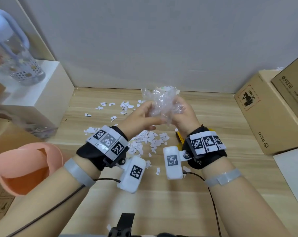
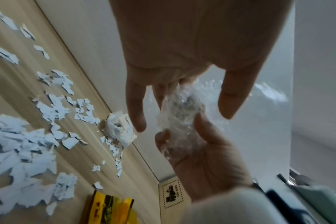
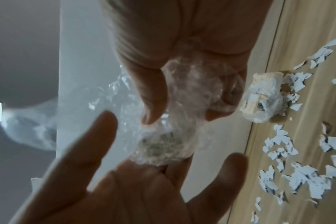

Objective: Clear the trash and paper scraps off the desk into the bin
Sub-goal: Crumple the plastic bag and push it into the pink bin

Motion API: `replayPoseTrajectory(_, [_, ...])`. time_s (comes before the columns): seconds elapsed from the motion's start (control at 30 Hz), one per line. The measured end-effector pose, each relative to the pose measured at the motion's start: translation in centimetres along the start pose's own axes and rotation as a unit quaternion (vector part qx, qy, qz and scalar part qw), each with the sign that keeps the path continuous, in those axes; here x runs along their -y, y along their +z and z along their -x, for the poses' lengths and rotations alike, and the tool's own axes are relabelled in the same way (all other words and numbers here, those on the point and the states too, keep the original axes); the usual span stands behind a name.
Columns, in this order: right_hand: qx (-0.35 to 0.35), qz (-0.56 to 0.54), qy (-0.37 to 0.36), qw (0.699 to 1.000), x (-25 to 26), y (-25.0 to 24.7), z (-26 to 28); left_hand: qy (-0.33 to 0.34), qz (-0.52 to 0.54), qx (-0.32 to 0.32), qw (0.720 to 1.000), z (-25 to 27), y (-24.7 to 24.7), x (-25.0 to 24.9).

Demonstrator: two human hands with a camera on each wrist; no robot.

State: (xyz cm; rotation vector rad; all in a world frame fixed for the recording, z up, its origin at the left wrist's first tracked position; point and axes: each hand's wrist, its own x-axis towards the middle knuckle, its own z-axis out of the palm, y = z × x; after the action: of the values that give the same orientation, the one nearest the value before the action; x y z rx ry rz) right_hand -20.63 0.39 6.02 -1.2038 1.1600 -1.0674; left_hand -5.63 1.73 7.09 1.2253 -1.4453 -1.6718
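On the light wooden desk (image 1: 213,168), torn white paper scraps (image 1: 144,142) are lying scattered beneath both raised hands. The right hand (image 1: 184,117) is gripping crumpled clear plastic wrap (image 1: 162,101) with curled fingers and thumb, while the left hand (image 1: 139,117) is touching it with spread, nearly straight fingers. The pink bin (image 1: 11,161) is sitting at the left, well apart.

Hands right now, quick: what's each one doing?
Left hand: open, fingers spread, middle fingertips touching the crumpled clear plastic.
Right hand: closed, gripping the crumpled clear plastic.
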Motion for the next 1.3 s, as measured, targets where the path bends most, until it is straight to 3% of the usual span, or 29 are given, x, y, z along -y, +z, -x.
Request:
replayPoseTrajectory(0.17, [-0.049, 0.013, -0.034, 0.998, 0.4, -0.6, 0.1, 0.038, 0.026, -0.066, 0.997, -0.5, 1.4, -0.5])
replayPoseTrajectory(0.37, [-0.001, 0.066, -0.032, 0.997, 0.7, -0.7, 1.5, -0.040, 0.136, 0.086, 0.986, -1.8, 1.3, -1.0])
replayPoseTrajectory(0.47, [0.032, 0.062, -0.040, 0.997, 0.4, -1.6, 2.0, -0.021, 0.151, 0.015, 0.988, -2.2, 1.5, -0.7])
replayPoseTrajectory(0.57, [0.085, 0.094, -0.029, 0.992, 0.1, -1.9, 2.4, 0.049, 0.056, -0.101, 0.992, -2.6, 2.3, 0.2])
replayPoseTrajectory(0.63, [0.119, 0.100, -0.032, 0.987, 0.0, -2.2, 2.4, 0.091, -0.006, -0.109, 0.990, -2.5, 3.4, 0.7])
replayPoseTrajectory(0.73, [0.151, 0.120, -0.055, 0.980, -0.4, -3.3, 2.3, 0.085, -0.020, -0.080, 0.993, -2.5, 4.5, 1.0])
replayPoseTrajectory(0.87, [0.152, 0.148, -0.077, 0.974, -1.4, -3.9, 2.3, 0.014, 0.120, -0.032, 0.992, -2.8, 5.8, 1.6])
replayPoseTrajectory(0.93, [0.120, 0.143, -0.084, 0.979, -2.3, -3.5, 2.3, -0.002, 0.210, -0.068, 0.975, -2.8, 6.7, 1.5])
replayPoseTrajectory(1.0, [0.088, 0.134, -0.072, 0.985, -2.9, -3.3, 2.3, -0.020, 0.236, -0.125, 0.964, -2.9, 7.3, 1.6])
replayPoseTrajectory(1.07, [0.067, 0.134, -0.068, 0.986, -3.1, -3.2, 2.2, -0.052, 0.182, -0.145, 0.971, -2.7, 7.3, 1.8])
replayPoseTrajectory(1.13, [0.045, 0.138, -0.071, 0.987, -3.2, -2.9, 2.0, -0.060, 0.066, -0.124, 0.988, -2.1, 6.4, 2.0])
replayPoseTrajectory(1.2, [0.034, 0.136, -0.062, 0.988, -3.5, -1.8, 1.7, -0.031, -0.035, -0.097, 0.994, -1.1, 4.6, 1.9])
replayPoseTrajectory(1.3, [0.038, 0.159, -0.065, 0.984, -4.0, 0.4, 1.4, 0.024, -0.125, -0.133, 0.983, 1.4, 0.7, 2.0])
